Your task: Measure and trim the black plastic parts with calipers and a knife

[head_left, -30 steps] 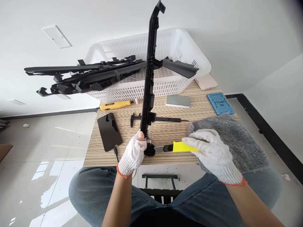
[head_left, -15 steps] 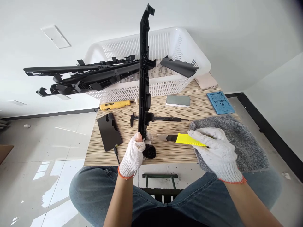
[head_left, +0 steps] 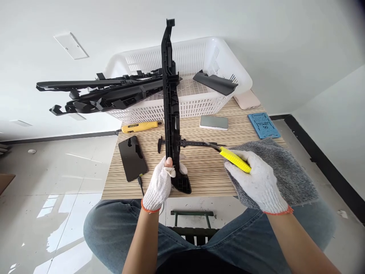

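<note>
My left hand [head_left: 160, 182], in a white knit glove with the thumb tip bare, is closed round the lower part of a long black plastic trim piece [head_left: 172, 110]. The piece stands nearly upright over the table, its ribbed side toward me. In my gloved right hand [head_left: 255, 179] is a yellow utility knife [head_left: 235, 160], its blade out and pointing left and slightly up, apart from the trim piece. Behind the trim piece a black caliper [head_left: 199, 143] lies on the table, partly hidden. A grey cloth [head_left: 291, 177] lies beneath my right hand.
A white plastic basket [head_left: 199, 104] at the back holds several black trim pieces [head_left: 105, 93], which jut out over its left side. On the striped table [head_left: 205, 179] lie a black phone [head_left: 132, 158], a yellow pen-like power tool [head_left: 140, 126], a sharpening stone [head_left: 213, 122] and a blue box [head_left: 264, 125].
The trim piece has turned about its length and its top has dropped slightly. My right hand has rotated the knife, so the blade now tilts upward instead of lying level.
</note>
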Motion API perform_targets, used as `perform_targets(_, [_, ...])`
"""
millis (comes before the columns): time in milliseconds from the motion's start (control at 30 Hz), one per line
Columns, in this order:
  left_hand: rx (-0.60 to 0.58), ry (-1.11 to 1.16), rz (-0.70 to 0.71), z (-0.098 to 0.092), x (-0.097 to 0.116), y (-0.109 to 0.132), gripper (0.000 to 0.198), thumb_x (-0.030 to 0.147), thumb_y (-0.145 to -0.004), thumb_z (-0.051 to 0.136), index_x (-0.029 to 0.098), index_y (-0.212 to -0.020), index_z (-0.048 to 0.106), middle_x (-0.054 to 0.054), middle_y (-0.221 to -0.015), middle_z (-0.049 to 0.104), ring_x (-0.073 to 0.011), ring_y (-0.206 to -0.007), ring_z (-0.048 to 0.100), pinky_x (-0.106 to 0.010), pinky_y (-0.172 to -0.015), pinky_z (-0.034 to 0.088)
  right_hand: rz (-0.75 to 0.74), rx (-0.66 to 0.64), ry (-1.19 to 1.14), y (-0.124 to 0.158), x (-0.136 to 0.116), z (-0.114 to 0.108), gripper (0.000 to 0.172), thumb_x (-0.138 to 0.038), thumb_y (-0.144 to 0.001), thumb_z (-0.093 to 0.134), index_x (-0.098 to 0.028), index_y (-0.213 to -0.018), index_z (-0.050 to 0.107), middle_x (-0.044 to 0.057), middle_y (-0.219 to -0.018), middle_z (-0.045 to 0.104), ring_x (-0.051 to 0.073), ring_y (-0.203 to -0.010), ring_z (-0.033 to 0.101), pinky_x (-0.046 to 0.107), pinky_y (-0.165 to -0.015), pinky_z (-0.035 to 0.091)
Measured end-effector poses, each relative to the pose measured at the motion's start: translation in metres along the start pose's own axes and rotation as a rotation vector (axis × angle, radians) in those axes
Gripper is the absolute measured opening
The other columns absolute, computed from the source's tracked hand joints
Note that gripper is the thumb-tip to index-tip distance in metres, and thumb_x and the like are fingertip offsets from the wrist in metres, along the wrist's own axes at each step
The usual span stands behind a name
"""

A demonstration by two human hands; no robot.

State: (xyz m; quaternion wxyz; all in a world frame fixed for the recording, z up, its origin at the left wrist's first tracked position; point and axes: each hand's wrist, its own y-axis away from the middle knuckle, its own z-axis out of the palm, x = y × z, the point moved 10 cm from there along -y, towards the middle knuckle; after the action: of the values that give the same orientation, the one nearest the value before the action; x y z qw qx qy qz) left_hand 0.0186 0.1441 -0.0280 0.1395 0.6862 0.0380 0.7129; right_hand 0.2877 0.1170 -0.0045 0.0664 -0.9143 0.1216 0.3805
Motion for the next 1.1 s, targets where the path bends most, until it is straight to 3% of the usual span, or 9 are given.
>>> perform_targets(133, [0.006, -0.057, 0.022, 0.0, 0.006, 0.002, 0.073, 0.079, -0.095, 0.052, 0.014, -0.123, 0.07, -0.005, -0.075, 0.065, -0.0141, -0.064, 0.051, -0.024, -0.051, 0.043, 0.029, -0.135, -0.207, -0.004, -0.002, 0.004, 0.033, -0.047, -0.079, 0.07, -0.024, -0.1, 0.081, 0.007, -0.087, 0.078, 0.027, -0.077, 0.073, 0.041, -0.072, 0.061])
perform_targets(267, [0.03, -0.019, 0.039, -0.004, 0.006, 0.001, 0.073, 0.078, -0.096, 0.052, 0.013, -0.122, 0.071, -0.005, -0.076, 0.065, -0.0131, -0.062, 0.049, -0.024, -0.053, 0.045, 0.007, -0.496, -0.353, 0.004, -0.012, 0.029, 0.037, -0.043, -0.07, 0.081, -0.021, -0.1, 0.085, 0.008, -0.087, 0.078, 0.021, -0.064, 0.07, 0.033, -0.055, 0.058])
perform_targets(333, [0.028, -0.001, 0.029, -0.005, 0.003, 0.001, 0.071, 0.076, -0.097, 0.051, 0.013, -0.122, 0.072, -0.005, -0.076, 0.065, -0.0124, -0.06, 0.049, -0.023, -0.05, 0.044, -0.011, -0.593, -0.36, 0.009, -0.016, 0.035, 0.042, -0.042, -0.067, 0.086, -0.019, -0.101, 0.087, 0.008, -0.083, 0.077, 0.02, -0.06, 0.069, 0.029, -0.05, 0.055])
perform_targets(433, [0.023, 0.01, -0.003, -0.007, -0.003, 0.0, 0.07, 0.076, -0.098, 0.05, 0.015, -0.125, 0.071, -0.004, -0.076, 0.065, -0.0111, -0.054, 0.046, -0.022, -0.042, 0.038, -0.035, -0.586, -0.324, 0.009, -0.016, 0.036, 0.044, -0.045, -0.067, 0.087, -0.02, -0.103, 0.088, 0.008, -0.082, 0.078, 0.02, -0.06, 0.069, 0.028, -0.049, 0.055])
perform_targets(567, [0.031, 0.026, -0.027, -0.007, -0.005, 0.001, 0.07, 0.077, -0.096, 0.053, 0.015, -0.124, 0.071, -0.003, -0.075, 0.064, -0.0108, -0.051, 0.046, -0.021, -0.038, 0.036, -0.044, -0.439, -0.278, 0.002, -0.012, 0.026, 0.042, -0.052, -0.075, 0.082, -0.023, -0.105, 0.088, 0.01, -0.091, 0.082, 0.02, -0.06, 0.069, 0.031, -0.052, 0.057])
perform_targets(700, [0.032, 0.055, -0.024, -0.006, -0.003, 0.001, 0.068, 0.076, -0.095, 0.055, 0.015, -0.121, 0.072, -0.004, -0.074, 0.064, -0.0113, -0.051, 0.048, -0.021, -0.037, 0.037, -0.062, -0.579, -0.278, 0.008, -0.016, 0.036, 0.038, -0.046, -0.073, 0.083, -0.023, -0.103, 0.089, 0.008, -0.081, 0.08, 0.022, -0.059, 0.07, 0.033, -0.052, 0.058])
perform_targets(800, [0.035, 0.046, -0.024, -0.006, -0.002, 0.002, 0.069, 0.076, -0.095, 0.054, 0.014, -0.122, 0.071, -0.004, -0.077, 0.065, -0.0106, -0.051, 0.047, -0.021, -0.037, 0.036, -0.075, -0.513, -0.26, 0.003, -0.017, 0.029, 0.038, -0.048, -0.075, 0.082, -0.023, -0.102, 0.089, 0.01, -0.089, 0.082, 0.025, -0.067, 0.075, 0.035, -0.059, 0.061])
perform_targets(967, [0.03, 0.028, -0.024, -0.005, 0.0, 0.002, 0.07, 0.078, -0.096, 0.052, 0.015, -0.12, 0.071, -0.004, -0.078, 0.066, -0.0111, -0.052, 0.049, -0.022, -0.038, 0.037, -0.105, -0.564, -0.234, 0.006, -0.02, 0.033, 0.035, -0.046, -0.075, 0.081, -0.024, -0.101, 0.089, 0.008, -0.081, 0.08, 0.022, -0.06, 0.072, 0.032, -0.053, 0.058])
perform_targets(1100, [0.024, 0.027, -0.025, -0.003, 0.003, 0.002, 0.068, 0.077, -0.095, 0.054, 0.016, -0.119, 0.071, -0.004, -0.077, 0.067, -0.0114, -0.052, 0.049, -0.023, -0.039, 0.039, -0.039, -0.571, -0.269, 0.006, -0.016, 0.035, 0.041, -0.049, -0.075, 0.081, -0.021, -0.104, 0.088, 0.009, -0.083, 0.08, 0.021, -0.056, 0.07, 0.031, -0.05, 0.057])
